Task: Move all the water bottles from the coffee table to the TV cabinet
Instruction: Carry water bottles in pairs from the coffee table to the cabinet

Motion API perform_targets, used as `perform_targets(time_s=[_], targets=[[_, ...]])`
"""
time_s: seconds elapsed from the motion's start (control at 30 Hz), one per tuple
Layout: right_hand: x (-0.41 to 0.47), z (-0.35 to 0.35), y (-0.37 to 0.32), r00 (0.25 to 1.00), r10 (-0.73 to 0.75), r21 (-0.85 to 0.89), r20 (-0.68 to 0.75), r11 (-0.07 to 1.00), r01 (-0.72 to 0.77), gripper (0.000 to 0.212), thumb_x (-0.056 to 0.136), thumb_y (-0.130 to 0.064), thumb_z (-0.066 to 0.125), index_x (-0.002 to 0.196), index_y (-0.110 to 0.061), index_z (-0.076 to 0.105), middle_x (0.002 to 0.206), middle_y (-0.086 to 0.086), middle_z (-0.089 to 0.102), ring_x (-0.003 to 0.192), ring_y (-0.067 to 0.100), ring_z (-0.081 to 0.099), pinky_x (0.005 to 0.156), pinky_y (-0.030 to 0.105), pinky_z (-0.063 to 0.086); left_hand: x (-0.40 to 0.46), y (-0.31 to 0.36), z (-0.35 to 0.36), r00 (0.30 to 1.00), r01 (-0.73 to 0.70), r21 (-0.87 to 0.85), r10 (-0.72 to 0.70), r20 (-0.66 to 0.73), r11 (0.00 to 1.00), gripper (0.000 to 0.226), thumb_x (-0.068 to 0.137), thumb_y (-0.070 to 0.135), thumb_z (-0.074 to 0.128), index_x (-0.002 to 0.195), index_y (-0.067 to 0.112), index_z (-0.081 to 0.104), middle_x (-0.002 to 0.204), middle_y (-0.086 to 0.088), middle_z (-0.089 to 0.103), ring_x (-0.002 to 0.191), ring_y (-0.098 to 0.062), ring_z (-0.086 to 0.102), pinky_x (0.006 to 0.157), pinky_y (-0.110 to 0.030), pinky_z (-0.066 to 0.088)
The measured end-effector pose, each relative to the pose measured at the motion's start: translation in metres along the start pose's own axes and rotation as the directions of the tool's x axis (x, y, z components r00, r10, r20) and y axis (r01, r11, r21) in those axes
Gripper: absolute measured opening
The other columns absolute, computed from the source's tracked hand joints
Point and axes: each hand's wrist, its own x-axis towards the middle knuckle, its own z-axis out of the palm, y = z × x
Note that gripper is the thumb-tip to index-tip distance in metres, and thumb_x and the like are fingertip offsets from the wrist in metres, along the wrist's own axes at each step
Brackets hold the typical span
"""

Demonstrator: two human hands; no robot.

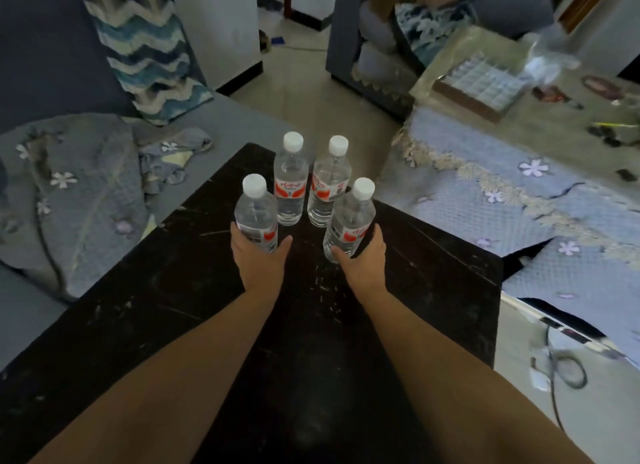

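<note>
Several clear water bottles with white caps and red labels stand on a dark, scratched coffee table [173, 308]. My left hand [258, 259] grips the near left bottle [255, 214] around its lower body. My right hand [363, 259] grips the near right bottle [351, 218], which leans slightly right. Behind them two bottles stand upright and untouched: the far left bottle [291, 179] and the far right bottle [327, 186]. The TV cabinet is not in view.
A grey sofa [52, 65] with a crumpled floral blanket [76, 193] borders the table's left side. On the right a blue floral cloth [502, 193] covers furniture bearing a compartment tray [481, 83]. Tiled floor [311, 83] runs ahead between the seats. Cables [568, 373] lie at lower right.
</note>
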Motion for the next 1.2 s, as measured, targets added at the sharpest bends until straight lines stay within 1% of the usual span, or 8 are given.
perform_targets(time_s=[0.13,0.3,0.4,0.53,0.73,0.87,1.03,1.2], targets=[[0.021,0.017,0.012,0.995,-0.098,0.199,-0.032,0.975,0.103,0.096,0.07,-0.016,0.085,0.147,-0.026,0.028,0.145,-0.004,0.045,0.134,0.012,0.046,0.113,0.04,0.04,0.02,-0.007,0.015,0.994,0.013,-0.183,-0.033,-0.105,0.983,0.095,0.069,0.02,0.082,0.146,0.019,0.026,0.147,-0.003,0.04,0.137,-0.019,0.04,0.112,-0.037,0.037],[0.034,0.027,0.008,0.995,-0.088,0.275,-0.051,0.956,0.099,0.086,0.075,-0.019,0.083,0.143,-0.025,0.03,0.14,-0.002,0.051,0.127,0.014,0.052,0.109,0.035,0.044,0.035,-0.007,0.012,0.995,-0.002,-0.196,-0.017,-0.093,0.981,0.085,0.071,0.021,0.081,0.141,0.019,0.032,0.138,0.002,0.048,0.124,-0.008,0.046,0.099,-0.023,0.038],[0.036,0.023,0.007,0.995,-0.092,0.249,-0.05,0.963,0.101,0.072,0.075,-0.022,0.082,0.132,-0.025,0.038,0.128,-0.004,0.057,0.116,0.012,0.058,0.102,0.03,0.048,0.037,-0.002,0.007,1.0,-0.017,-0.15,0.013,-0.028,0.988,0.073,0.074,0.024,0.079,0.135,0.021,0.038,0.127,0.007,0.053,0.108,-0.002,0.048,0.09,-0.019,0.039],[0.021,0.011,0.011,0.996,-0.089,0.233,-0.001,0.969,0.087,0.065,0.077,-0.022,0.081,0.127,-0.027,0.039,0.119,-0.009,0.056,0.108,0.007,0.057,0.091,0.016,0.045,0.027,-0.004,-0.004,0.998,-0.032,-0.055,0.035,0.051,0.998,0.069,0.074,0.027,0.078,0.131,0.02,0.041,0.129,0.0,0.056,0.114,-0.012,0.054,0.093,-0.026,0.042],[-0.023,-0.015,0.023,0.995,-0.029,0.139,0.091,0.99,0.016,0.064,0.079,-0.027,0.079,0.132,-0.02,0.043,0.123,-0.004,0.058,0.107,0.009,0.056,0.097,0.028,0.046,-0.02,-0.005,-0.012,0.972,0.003,0.051,-0.015,0.233,0.999,0.07,0.075,0.03,0.078,0.134,0.017,0.04,0.126,-0.002,0.056,0.116,-0.019,0.055,0.097,-0.033,0.045],[-0.059,-0.048,0.036,0.994,-0.022,0.054,0.11,0.998,0.017,0.061,0.079,-0.032,0.078,0.128,-0.02,0.044,0.118,-0.004,0.058,0.103,0.009,0.056,0.091,0.026,0.046,-0.056,-0.007,-0.02,0.911,0.081,0.081,-0.107,0.399,0.993,0.076,0.072,0.029,0.081,0.135,0.016,0.041,0.132,-0.007,0.056,0.122,-0.025,0.054,0.1,-0.039,0.043],[-0.12,-0.105,0.059,0.998,-0.032,-0.048,0.053,0.998,0.034,0.058,0.076,-0.04,0.077,0.122,-0.021,0.046,0.112,-0.005,0.057,0.102,0.015,0.059,0.094,0.034,0.05,-0.129,-0.004,-0.035,0.858,0.037,0.119,-0.093,0.505,0.992,0.072,0.071,0.029,0.081,0.132,0.017,0.045,0.126,-0.006,0.059,0.117,-0.024,0.057,0.095,-0.037,0.045],[-0.172,-0.154,0.09,0.998,-0.06,-0.159,0.0,0.986,0.059,0.058,0.076,-0.046,0.073,0.121,-0.024,0.044,0.11,-0.007,0.059,0.1,0.013,0.059,0.09,0.032,0.049,-0.197,-0.002,-0.04,0.812,-0.065,0.147,-0.034,0.583,0.987,0.065,0.069,0.031,0.082,0.124,0.019,0.049,0.122,-0.005,0.062,0.112,-0.023,0.06,0.094,-0.036,0.048]])
